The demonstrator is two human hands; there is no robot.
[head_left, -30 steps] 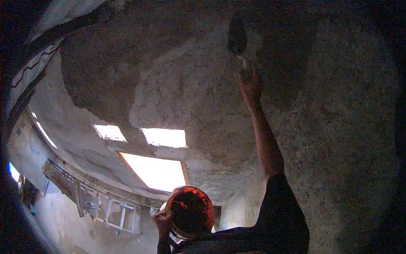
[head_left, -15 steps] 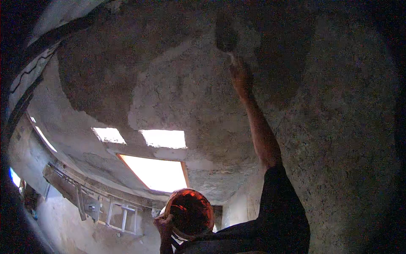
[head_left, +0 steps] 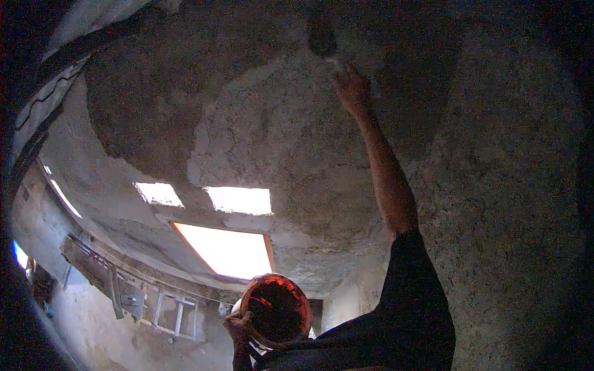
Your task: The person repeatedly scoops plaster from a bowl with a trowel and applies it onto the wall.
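Note:
A round bucket [head_left: 304, 297], orange-red on its lit inside, is tilted so that its dark interior faces me. My left hand [head_left: 240, 329] is closed on the bucket's left rim. My right arm is stretched up across a rough plastered wall [head_left: 253, 130]. At its end my right hand [head_left: 354, 91] is closed round the pale handle of a dark broad-headed hand tool [head_left: 322, 37]. The tool's head lies over a darker, damp-looking patch; too little light shows whether it is a brush or a trowel. What the bucket contains is too dark to make out.
Two small bright openings [head_left: 240, 200] and a larger wood-framed opening [head_left: 229, 250] sit below the dark patches. At the lower left are a pale ladder-like frame [head_left: 179, 316] and a long board [head_left: 93, 266]. A dark curved band [head_left: 93, 46] crosses the upper left.
My right hand and the dark tool have moved a little up and to the left along the wall. The bucket and my left hand have barely shifted.

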